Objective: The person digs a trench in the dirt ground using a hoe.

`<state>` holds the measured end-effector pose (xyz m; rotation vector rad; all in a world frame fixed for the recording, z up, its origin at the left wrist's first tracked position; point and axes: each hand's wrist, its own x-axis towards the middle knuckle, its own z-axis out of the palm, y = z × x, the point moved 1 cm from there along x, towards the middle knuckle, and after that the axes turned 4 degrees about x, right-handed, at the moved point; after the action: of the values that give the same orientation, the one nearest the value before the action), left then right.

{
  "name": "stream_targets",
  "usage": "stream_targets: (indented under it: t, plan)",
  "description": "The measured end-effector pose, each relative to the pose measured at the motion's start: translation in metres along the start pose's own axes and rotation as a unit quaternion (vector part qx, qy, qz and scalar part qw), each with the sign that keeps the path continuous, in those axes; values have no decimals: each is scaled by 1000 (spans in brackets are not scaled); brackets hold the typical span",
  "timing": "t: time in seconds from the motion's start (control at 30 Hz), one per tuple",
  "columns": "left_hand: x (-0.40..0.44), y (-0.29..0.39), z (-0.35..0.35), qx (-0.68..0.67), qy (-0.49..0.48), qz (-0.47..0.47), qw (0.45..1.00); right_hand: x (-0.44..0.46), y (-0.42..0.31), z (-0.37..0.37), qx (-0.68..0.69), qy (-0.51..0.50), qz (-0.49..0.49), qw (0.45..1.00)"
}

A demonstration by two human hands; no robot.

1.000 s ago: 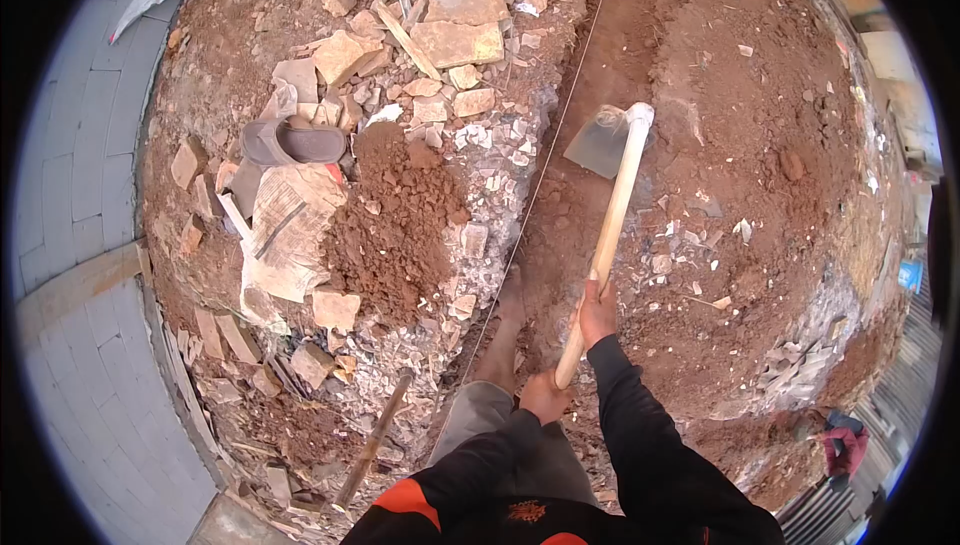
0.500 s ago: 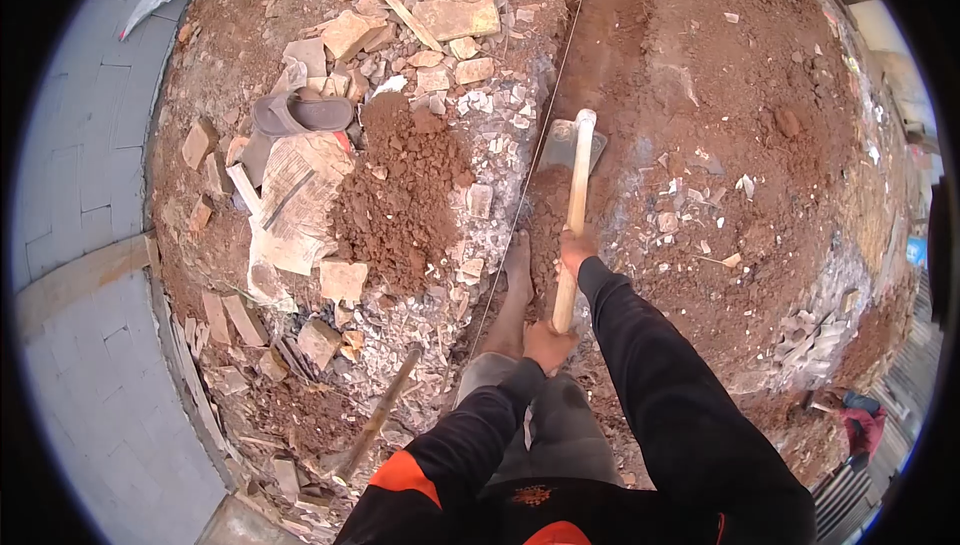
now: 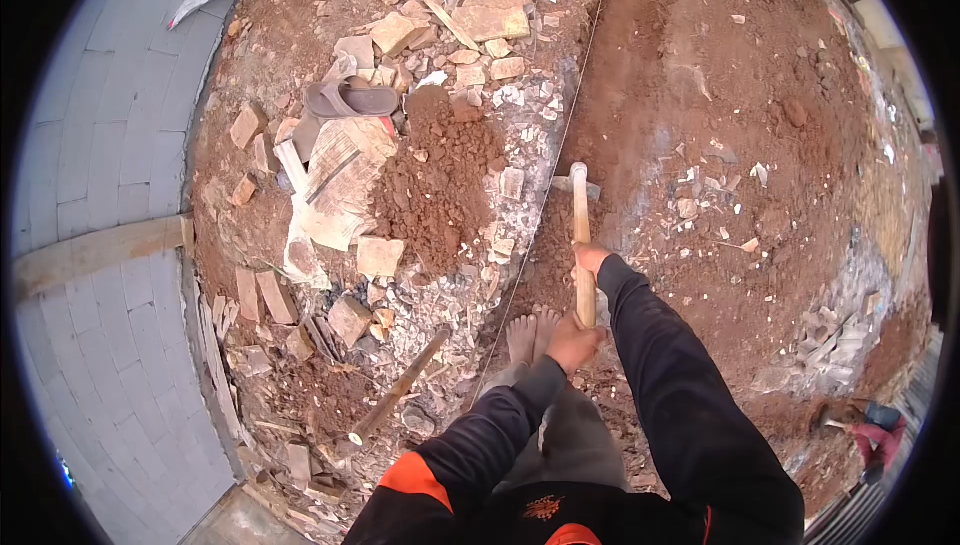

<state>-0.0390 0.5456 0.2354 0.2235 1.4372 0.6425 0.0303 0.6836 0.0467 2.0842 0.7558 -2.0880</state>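
Note:
A hoe with a pale wooden handle [image 3: 582, 220] is held in front of me by both hands. My left hand [image 3: 575, 343] is wrapped round the handle's near end. Further up the shaft, my right hand [image 3: 591, 261] also grips it. The hoe's metal blade [image 3: 590, 190] is at the reddish soil beside a taut string [image 3: 570, 115]; it shows nearly edge-on, and I cannot tell how deep it sits. My bare feet [image 3: 533, 335] stand close together below the handle.
Left of the string lie a mound of loose soil [image 3: 440, 185], broken bricks [image 3: 490, 20], brown sandals [image 3: 350, 100] and a wooden pole [image 3: 400, 385]. Grey paving [image 3: 100, 155] borders the far left. Another person [image 3: 880, 437] is at the lower right.
The hoe's blade has come nearer to me and turned more edge-on. My feet now show side by side, where one foot was visible before. The view has shifted slightly.

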Motion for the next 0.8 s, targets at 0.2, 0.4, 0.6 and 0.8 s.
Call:
stream_targets:
  t: [0.2,0.4,0.6,0.8]
  plan:
    - [-58,90,-6,-37,-79,-24,996,-105,-33,-21,142,-94,-39,985]
    - [-159,145,-82,-9,-230,-91,969,-168,-20,10,397,-106,-34,911]
    - [-342,164,-231,148,-156,-122,969,-234,1,115,480,-193,7,856]
    - [-514,123,-313,528,18,-199,825,-379,46,253,466,-349,89,808]
